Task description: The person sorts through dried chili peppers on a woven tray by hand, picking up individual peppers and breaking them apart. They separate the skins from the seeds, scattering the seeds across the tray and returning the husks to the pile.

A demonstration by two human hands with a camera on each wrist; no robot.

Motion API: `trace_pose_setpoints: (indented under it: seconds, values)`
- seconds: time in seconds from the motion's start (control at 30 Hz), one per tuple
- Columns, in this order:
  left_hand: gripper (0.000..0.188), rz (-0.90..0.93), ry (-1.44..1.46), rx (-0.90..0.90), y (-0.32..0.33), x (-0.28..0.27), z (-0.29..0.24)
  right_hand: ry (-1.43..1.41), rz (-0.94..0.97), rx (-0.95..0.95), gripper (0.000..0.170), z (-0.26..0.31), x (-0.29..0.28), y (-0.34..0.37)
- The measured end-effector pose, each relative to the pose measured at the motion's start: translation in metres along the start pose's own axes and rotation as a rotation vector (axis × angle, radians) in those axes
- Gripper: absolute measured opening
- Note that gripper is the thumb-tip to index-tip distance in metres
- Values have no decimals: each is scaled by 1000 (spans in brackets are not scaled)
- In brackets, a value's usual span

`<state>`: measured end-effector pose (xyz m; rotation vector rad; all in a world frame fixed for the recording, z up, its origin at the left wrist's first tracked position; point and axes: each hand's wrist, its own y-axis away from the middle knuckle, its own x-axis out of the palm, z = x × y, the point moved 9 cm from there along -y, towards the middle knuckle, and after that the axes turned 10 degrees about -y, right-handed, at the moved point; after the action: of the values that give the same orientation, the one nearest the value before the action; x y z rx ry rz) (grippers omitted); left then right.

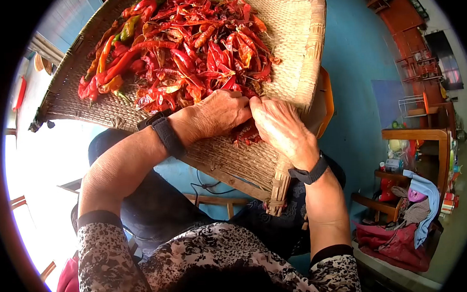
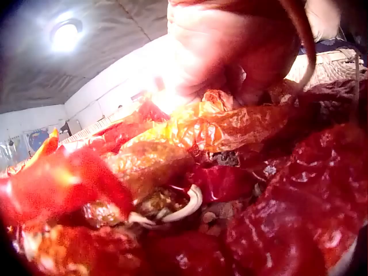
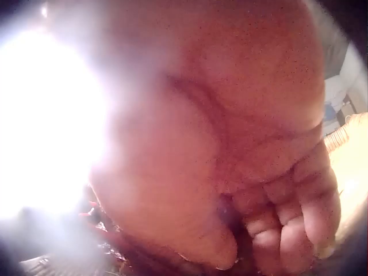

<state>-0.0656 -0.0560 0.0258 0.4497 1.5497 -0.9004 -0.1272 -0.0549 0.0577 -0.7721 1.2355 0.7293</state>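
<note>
I record a home interior, on this evidence: wooden chair (image 1: 415, 135) heaped with clothes (image 1: 396, 247), reddish wooden furniture (image 1: 404, 25), dark screen (image 1: 441, 51), blue floor (image 1: 353, 106)

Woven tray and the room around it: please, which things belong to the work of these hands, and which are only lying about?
In the work:
- left hand
- right hand
- red peppers
- woven tray

Apparently only lying about:
- light-blue cloth
- dark red cloth

Glossy, wrinkled red peppers (image 1: 189, 60).
</note>
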Motion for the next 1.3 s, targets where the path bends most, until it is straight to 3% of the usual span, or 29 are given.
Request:
trace_pose_setpoints:
  seconds: [0.1,0.17,0.3,0.4,0.5,0.57,0.6,0.67,0.77,0.9,1.0,1.03,1.1,1.13,1.23,1.3]
  values:
    - [21,10,-33,-5,2,-5,3,-37,-120,-96,41,2,-2,-3]
    - [20,20,-3,-3,-1,-5,2,-144,-1,-19,28,-9,6,-8]
    - [18,-26,13,2,-3,-6,3,-262,20,62,11,-16,-10,-14]
    - [17,-10,58,-7,-4,-7,6,-621,-56,80,3,-30,-20,-15]
    - [15,81,79,-96,-7,-8,15,-659,-184,169,9,-44,-34,-11]
    - [10,-13,195,-197,-7,-16,28,-632,-215,228,8,-55,-41,-6]
    - [9,-20,262,-228,-5,-14,33,-755,-262,236,8,-64,-39,-3]
    - [9,5,243,-215,-3,-8,36,-964,-321,311,8,-84,-41,7]
    - [9,30,198,-192,-2,-6,33,-1056,-444,355,11,-107,-53,23]
    - [8,32,147,-179,-3,-10,29,-1061,-806,418,18,-147,-89,59]
    - [8,5,78,-131,-4,-8,24,-850,-982,542,19,-173,-107,89]
    - [8,5,79,-126,-5,-7,22,-847,-985,545,19,-182,-105,96]
    - [9,-101,59,-81,-6,-15,15,-313,-694,610,20,-180,-100,89]
    - [9,-99,60,-81,-5,-15,13,-187,-615,652,25,-168,-98,85]
    - [13,-93,77,-46,-7,-15,3,-259,-651,450,24,-139,-90,59]
    - [16,-86,111,-6,-5,-16,-6,-284,-625,195,18,-101,-85,30]
